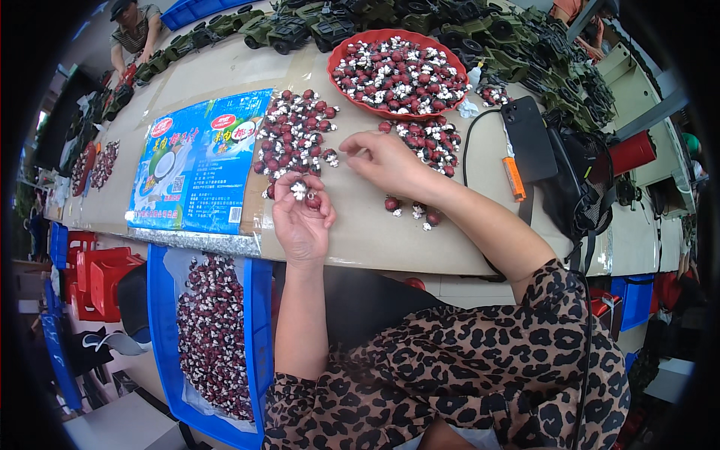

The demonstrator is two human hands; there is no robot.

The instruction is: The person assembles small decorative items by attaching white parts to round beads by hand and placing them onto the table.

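Observation:
My left hand [301,229] is raised at the table's near edge, palm up. Its curled fingers hold small dark-red balls with white parts [299,190]. To its right, my right hand [386,163] hovers over the table with bent fingers and a gap between thumb and forefinger; I see nothing in it. Its fingertips point at the edge of a loose pile of red-and-white pieces [292,135]. A second pile [427,142] lies beyond my right wrist, and a few strays [412,212] lie under that forearm.
A red bowl [330,71] full of these pieces stands behind. Left is a flat blue printed carton sheet [195,165]; below it, a blue crate [159,300] of pieces. At right lie a phone [531,139], orange-handled tool [514,178] and black bag [581,180]. Green toy vehicles [289,31] line the back.

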